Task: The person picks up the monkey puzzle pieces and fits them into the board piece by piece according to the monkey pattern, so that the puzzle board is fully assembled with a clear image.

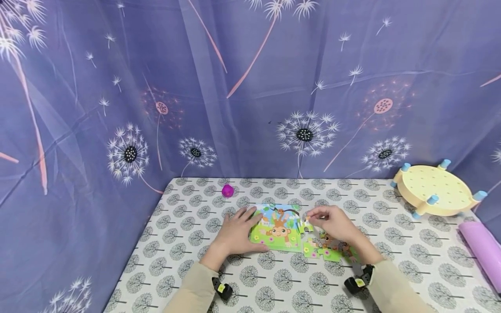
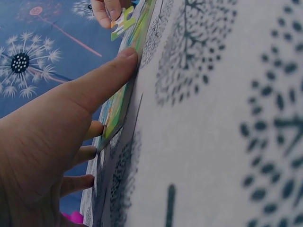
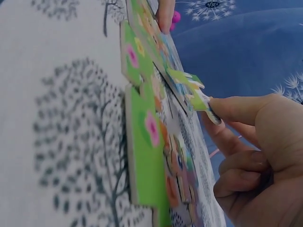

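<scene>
My left hand spreads across the left side of a picture board showing a cartoon monkey on green grass. In the left wrist view its thumb lies straight along the board's edge, and the other fingertips touch the far side. My right hand pinches a jigsaw piece, green with white and orange, between thumb and index finger, beside the board's right edge. Below that hand lie several joined jigsaw pieces with pink flowers and brown monkey parts, partly hidden by the right wrist in the head view.
A small magenta object sits near the table's back left. At the right stand a yellow oval stool-like thing with blue-tipped legs and a lilac roll. A purple dandelion curtain hangs behind the tree-patterned tablecloth.
</scene>
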Motion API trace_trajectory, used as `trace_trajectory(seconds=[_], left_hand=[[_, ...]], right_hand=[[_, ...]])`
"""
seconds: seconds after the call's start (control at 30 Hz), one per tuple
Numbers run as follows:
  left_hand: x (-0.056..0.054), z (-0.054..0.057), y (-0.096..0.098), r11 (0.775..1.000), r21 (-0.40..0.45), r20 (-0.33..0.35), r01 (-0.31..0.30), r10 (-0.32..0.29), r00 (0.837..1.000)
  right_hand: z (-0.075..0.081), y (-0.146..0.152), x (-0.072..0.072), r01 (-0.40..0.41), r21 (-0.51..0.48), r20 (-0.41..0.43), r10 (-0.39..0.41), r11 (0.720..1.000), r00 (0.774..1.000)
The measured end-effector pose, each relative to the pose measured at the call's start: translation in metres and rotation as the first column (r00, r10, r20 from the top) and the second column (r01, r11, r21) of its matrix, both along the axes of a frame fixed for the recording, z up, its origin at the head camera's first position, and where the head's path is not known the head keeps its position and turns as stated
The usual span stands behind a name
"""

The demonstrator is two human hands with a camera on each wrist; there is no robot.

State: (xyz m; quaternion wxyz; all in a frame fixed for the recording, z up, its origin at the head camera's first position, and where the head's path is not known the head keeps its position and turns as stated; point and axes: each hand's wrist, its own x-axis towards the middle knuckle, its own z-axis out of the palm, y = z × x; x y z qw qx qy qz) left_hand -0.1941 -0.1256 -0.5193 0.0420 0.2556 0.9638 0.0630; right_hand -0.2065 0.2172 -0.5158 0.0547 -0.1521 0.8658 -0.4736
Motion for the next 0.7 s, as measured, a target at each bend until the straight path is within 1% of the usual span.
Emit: trace_trajectory(seconds=[0.1,0.27,0.43,0.53,0.7], left_hand=[[0.000,0.002,-0.002,1.000,0.008,0.008,0.000,0.000,1.000],[0.000,0.001,-0.004,1.000,0.003,0.007,-0.019,0.019,1.000],[-0.001,0.000,-0.006,0.999,-0.013,0.012,-0.032,0.032,0.999],[-0.001,-0.001,-0.006,0.999,-0.014,0.013,-0.034,0.034,0.999],[0.000,-0.003,-0.006,1.000,-0.012,0.008,-0.025,0.025,1.000]], right_hand=[[0.002,-0.003,-0.001,0.021,-0.004,-0.002,-0.021,1.000,1.000],[0.002,-0.016,-0.002,0.046,-0.005,0.012,-0.046,0.999,0.999],[0.000,-0.039,-0.003,0.060,-0.044,0.061,-0.057,0.997,0.996],[-0.001,-0.054,-0.003,0.063,-0.062,0.076,-0.059,0.996,0.995],[-0.002,-0.076,-0.002,0.091,-0.080,0.126,-0.080,0.993,0.989]])
